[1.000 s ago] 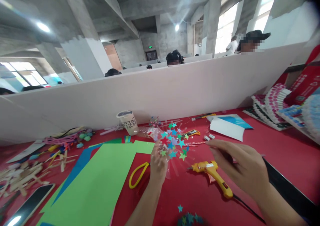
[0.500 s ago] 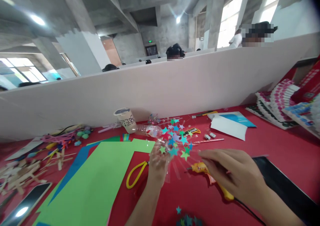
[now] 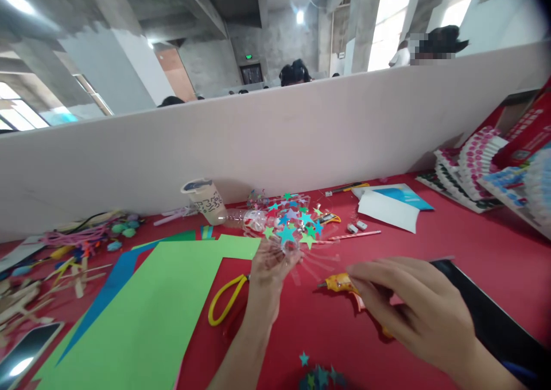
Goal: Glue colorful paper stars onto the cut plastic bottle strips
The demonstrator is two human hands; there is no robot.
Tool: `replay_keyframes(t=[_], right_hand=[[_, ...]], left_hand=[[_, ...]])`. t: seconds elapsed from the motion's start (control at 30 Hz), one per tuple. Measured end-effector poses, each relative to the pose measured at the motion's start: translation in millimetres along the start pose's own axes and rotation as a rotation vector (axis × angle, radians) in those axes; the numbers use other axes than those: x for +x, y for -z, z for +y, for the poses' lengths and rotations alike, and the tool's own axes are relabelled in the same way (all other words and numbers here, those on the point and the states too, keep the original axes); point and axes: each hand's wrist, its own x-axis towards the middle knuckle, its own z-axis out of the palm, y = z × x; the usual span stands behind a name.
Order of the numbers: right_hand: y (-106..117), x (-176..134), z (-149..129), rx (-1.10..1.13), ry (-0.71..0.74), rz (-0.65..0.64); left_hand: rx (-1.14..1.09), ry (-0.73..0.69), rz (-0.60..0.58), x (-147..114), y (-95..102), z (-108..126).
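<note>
My left hand is closed around the base of a clear plastic decoration, whose thin see-through strips fan out with coloured stars at their tips. It is held above the red table, left of centre. My right hand hovers over a yellow hot glue gun and hides part of its handle. Thumb and fingers are bent together there; anything small between them cannot be made out. More loose stars lie at the near edge. Yellow-handled scissors or pliers rest beside my left forearm.
Green card sheets cover the left side, near wooden sticks and a phone. A paper cup and a clear bottle stand and lie behind. A white partition bounds the table; a black panel lies right.
The starry decoration has tipped away from me in my left hand. My right hand has shifted slightly right, covering more of the glue gun. The whole view has turned a little right.
</note>
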Motion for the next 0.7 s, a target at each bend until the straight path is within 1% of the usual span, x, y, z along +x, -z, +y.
replay_keyframes(t=[0.07, 0.17, 0.23, 0.37, 0.6, 0.7], right_hand=[[1, -1, -1, -0.009, 0.015, 0.004], [1, -2, -2, -0.023, 0.033, -0.008], [-1, -2, -1, -0.016, 0.051, -0.004], [-5, -2, 0, 0.017, 0.08, 0.049], [-5, 1, -1, -0.004, 0.034, 0.112], [-4, 1, -1, -0.007, 0.033, 0.118]], left_hand=[[0.007, 0.009, -0.03, -2, -2.9, 3], [0.017, 0.023, -0.107, -5, -3.2, 4], [0.035, 0.038, -0.131, -7, -3.1, 5], [0.04, 0.061, -0.122, -11, -5.5, 9], [0.03, 0.094, -0.117, -13, -5.8, 9], [0.023, 0.102, -0.12, -13, -4.8, 8]])
